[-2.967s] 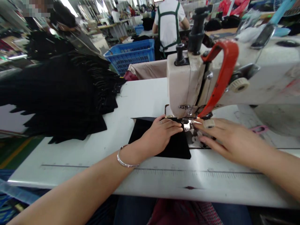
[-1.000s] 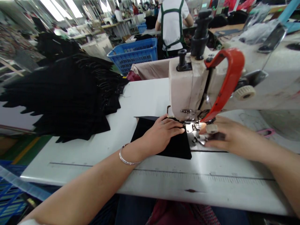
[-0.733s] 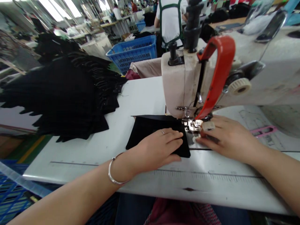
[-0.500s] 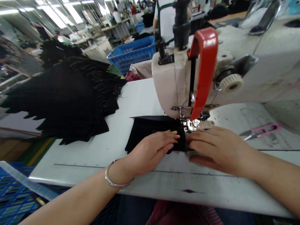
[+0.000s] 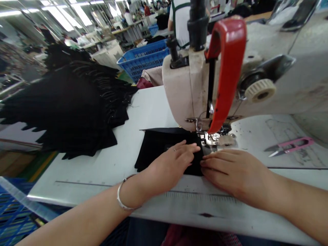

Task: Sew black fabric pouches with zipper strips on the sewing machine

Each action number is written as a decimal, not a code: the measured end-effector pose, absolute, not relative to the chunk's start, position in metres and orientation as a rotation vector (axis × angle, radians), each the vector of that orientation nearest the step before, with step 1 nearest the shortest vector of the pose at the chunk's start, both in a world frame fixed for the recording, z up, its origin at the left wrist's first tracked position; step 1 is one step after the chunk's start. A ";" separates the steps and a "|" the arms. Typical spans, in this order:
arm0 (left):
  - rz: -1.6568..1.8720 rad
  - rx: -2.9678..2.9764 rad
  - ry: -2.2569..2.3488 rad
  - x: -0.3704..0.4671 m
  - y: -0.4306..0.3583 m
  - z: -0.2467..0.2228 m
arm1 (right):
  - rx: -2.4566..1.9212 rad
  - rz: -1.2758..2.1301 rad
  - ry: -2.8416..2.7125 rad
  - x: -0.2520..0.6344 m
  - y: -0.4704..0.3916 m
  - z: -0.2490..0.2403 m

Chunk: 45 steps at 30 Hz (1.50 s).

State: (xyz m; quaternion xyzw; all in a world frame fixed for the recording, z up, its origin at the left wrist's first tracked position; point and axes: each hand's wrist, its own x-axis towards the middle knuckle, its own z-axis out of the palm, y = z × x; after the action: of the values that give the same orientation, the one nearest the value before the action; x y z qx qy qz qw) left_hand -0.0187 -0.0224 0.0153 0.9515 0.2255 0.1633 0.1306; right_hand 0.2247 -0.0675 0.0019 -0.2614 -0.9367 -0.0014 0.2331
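A black fabric piece (image 5: 153, 150) lies on the white sewing table, its right edge at the presser foot (image 5: 205, 138) of the sewing machine (image 5: 179, 89). Resting flat on top of the fabric is my left hand (image 5: 171, 167), fingers stretched out and open, with a silver bangle at the wrist. My right hand (image 5: 233, 172) is closed at the fabric's right edge, just in front of the presser foot, fingertips together on the edge. Its thumb is hidden. A small label partly shows beside my left fingers.
Stacked black fabric pieces (image 5: 77, 106) cover the table's left end. Pink-handled thread snips (image 5: 294, 145) lie right of the machine. The red lever (image 5: 230, 68) stands above the foot. Behind are a blue crate (image 5: 146, 58) and a person in white; another blue crate (image 5: 15, 208) sits lower left.
The fabric's near edge has swung slightly toward me. My right hand has drawn back from beside the foot to the fabric's edge, and my left fingers have spread a little.
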 end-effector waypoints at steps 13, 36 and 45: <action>0.373 3.135 0.451 -0.013 0.001 0.001 | -0.788 0.004 -2.521 0.222 -0.069 0.000; 0.669 2.931 0.401 -0.007 0.000 0.003 | -0.919 0.168 -2.507 0.236 -0.057 0.010; 0.652 2.970 0.292 -0.002 0.000 0.007 | -0.942 0.232 -2.498 0.239 -0.057 0.011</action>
State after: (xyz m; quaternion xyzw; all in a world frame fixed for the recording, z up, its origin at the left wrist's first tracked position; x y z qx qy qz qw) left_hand -0.0017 -0.0002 0.0073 0.9714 0.0955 0.2131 0.0435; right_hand 0.2389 -0.0568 0.0105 -0.3422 -0.9075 0.0842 0.2288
